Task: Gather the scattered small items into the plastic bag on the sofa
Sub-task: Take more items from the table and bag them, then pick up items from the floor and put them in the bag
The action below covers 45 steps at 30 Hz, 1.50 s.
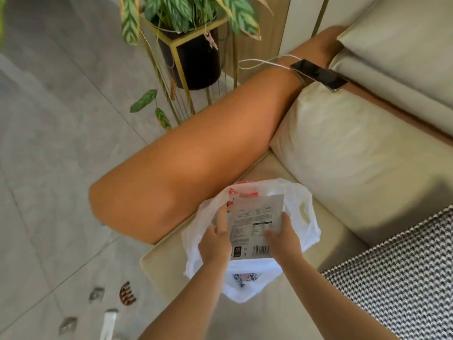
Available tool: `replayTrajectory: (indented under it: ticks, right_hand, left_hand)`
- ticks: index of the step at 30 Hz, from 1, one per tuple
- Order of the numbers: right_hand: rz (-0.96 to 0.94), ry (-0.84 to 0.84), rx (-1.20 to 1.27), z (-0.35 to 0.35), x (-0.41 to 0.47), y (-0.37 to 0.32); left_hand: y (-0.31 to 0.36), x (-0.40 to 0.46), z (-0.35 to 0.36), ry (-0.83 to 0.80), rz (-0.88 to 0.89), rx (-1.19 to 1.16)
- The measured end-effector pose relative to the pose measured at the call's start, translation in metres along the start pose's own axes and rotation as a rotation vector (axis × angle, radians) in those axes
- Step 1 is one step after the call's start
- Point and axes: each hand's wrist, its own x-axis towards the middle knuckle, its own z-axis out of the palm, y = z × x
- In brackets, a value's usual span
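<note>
Bagging is the step in hand: a flat printed packet [255,227] is gripped at its edges by the left hand [215,244] and the right hand [284,239], fingers curled round it, over the mouth of the white plastic bag [304,224] on the sofa [343,153]. Next, the packet would need sliding down inside and letting go. Its pale back carries fine print and a barcode. A brown hair claw [127,293] and other small items remain on the floor [49,143].

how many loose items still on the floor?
4 visible, all bottom-left by the sofa's front corner: brown hair claw, grey clip left of it, another grey clip lower left, white tube at the frame edge. More may lie out of view.
</note>
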Motion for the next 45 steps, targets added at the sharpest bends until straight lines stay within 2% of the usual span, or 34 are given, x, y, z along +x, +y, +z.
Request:
replayTrajectory:
  ticks: [3,5,8,9,11,13,16,18,21,25,27,29,32,34,37,45]
  right_hand:
    - [-0.024,0.008,0.028,0.002,0.01,0.006]
    - [-0.04,0.005,0.034,0.005,0.013,0.008]
    - [-0.054,-0.026,0.003,0.007,0.014,0.009]
    - [-0.056,-0.028,0.001,0.008,0.014,0.009]
    - [-0.069,-0.022,-0.005,0.009,0.013,0.008]
    - [-0.086,-0.018,-0.014,0.009,0.014,0.007]
    - [-0.104,-0.015,-0.02,0.01,0.019,0.006]
    - [-0.101,-0.009,-0.024,0.012,0.022,0.007]
    - [-0.046,-0.036,0.034,0.019,0.022,0.004]
    - [-0.009,-0.078,0.109,0.037,0.017,-0.009]
    - [-0.032,-0.057,-0.023,0.041,0.015,-0.011]
    - [-0.069,-0.051,-0.315,0.04,0.015,-0.007]
    - [-0.159,-0.216,-0.649,0.041,0.009,0.003]
    - [-0.135,-0.317,-0.665,0.041,0.004,0.008]
    - [-0.143,-0.324,-0.667,0.035,-0.006,0.014]
    - [-0.414,-0.297,-0.818,0.006,-0.05,0.022]
  left_hand:
    - [-0.003,0.006,0.009,0.077,0.035,0.034]
    - [-0.007,0.006,0.009,0.101,0.146,0.066]
    - [-0.017,0.0,0.002,0.232,0.345,0.315]
    - [-0.021,-0.003,-0.002,0.311,0.344,0.377]
    - [-0.025,-0.004,-0.011,0.397,0.195,0.377]
    - [-0.028,0.004,-0.022,0.29,0.006,0.374]
    - [-0.039,0.021,-0.031,0.03,-0.184,0.283]
    - [-0.045,0.024,-0.036,-0.017,-0.162,0.196]
    - [-0.042,0.02,-0.046,0.066,-0.033,0.153]
    - [-0.029,0.02,-0.065,0.075,0.055,0.044]
    - [-0.023,0.023,-0.072,0.056,0.06,0.003]
    - [-0.019,0.026,-0.075,0.023,0.028,-0.021]
    - [-0.022,0.025,-0.074,0.024,0.014,0.015]
    - [-0.028,0.025,-0.074,0.076,0.038,0.033]
    - [-0.037,0.021,-0.077,0.125,0.053,0.051]
    - [-0.045,-0.026,-0.085,0.165,0.066,0.001]
